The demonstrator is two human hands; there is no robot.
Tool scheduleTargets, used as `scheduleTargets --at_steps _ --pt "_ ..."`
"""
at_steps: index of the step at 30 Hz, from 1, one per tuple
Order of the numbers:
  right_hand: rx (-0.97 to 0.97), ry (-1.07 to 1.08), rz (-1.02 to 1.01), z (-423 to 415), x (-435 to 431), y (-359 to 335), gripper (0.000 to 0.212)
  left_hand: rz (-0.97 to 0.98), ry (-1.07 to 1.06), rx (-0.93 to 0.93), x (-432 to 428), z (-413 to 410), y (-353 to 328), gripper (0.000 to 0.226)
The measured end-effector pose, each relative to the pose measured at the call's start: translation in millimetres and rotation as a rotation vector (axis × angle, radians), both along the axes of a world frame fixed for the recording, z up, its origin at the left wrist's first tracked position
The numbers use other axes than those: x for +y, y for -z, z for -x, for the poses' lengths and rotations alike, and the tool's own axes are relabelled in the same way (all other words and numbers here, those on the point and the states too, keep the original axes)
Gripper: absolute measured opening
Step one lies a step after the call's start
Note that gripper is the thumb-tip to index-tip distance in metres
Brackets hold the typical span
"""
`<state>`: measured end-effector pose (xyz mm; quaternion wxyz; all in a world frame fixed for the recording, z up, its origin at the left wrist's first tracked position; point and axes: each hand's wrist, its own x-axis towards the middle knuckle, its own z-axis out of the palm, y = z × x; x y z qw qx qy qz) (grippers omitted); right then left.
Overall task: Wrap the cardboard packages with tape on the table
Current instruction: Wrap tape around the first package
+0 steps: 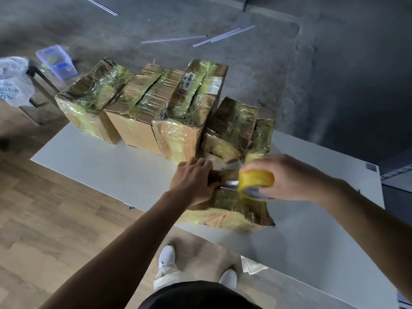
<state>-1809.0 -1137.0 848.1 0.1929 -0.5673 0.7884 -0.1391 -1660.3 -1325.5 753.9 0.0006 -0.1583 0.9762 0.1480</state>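
Note:
A flat cardboard package (231, 208), partly covered in yellowish tape, lies near the front edge of the white table (100, 166). My left hand (194, 179) presses down on its left end, fingers over the far edge. My right hand (287, 177) grips a yellow tape roll (256, 184) held just above the package's top. A short strip of tape runs from the roll towards my left hand. Several taped cardboard boxes (142, 108) stand in a row at the table's far edge, the smallest ones (236, 128) at the right.
A scrap of tape or paper (253, 266) lies on the table's near edge by my feet. Beyond the table sit a clear plastic bin (56, 62), a white plastic bag (13, 81) on a stand, and white strips (200, 37) on the grey floor.

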Motion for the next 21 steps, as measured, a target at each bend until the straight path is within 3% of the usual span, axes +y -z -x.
scheduleTargets --at_steps 4,7,13,18,21 --pt "0.3 -0.023 -0.374 21.3 6.9 -27.6 0.041 0.001 -0.016 -0.012 0.0 4.1 -0.5 0.039" --pt "0.214 0.009 -0.592 21.2 7.2 -25.5 0.043 0.005 -0.019 -0.015 0.7 5.3 -0.7 0.04" --pt "0.319 -0.057 -0.517 11.0 8.7 -9.4 0.04 0.004 0.003 -0.023 1.4 3.2 -3.3 0.039" --pt "0.299 -0.093 -0.525 10.1 6.4 -3.0 0.041 0.136 0.097 -0.116 5.4 10.9 -13.5 0.051" --pt "0.308 -0.101 -0.52 9.5 3.4 0.1 0.041 -0.036 0.104 -0.065 22.4 20.4 -16.9 0.052"
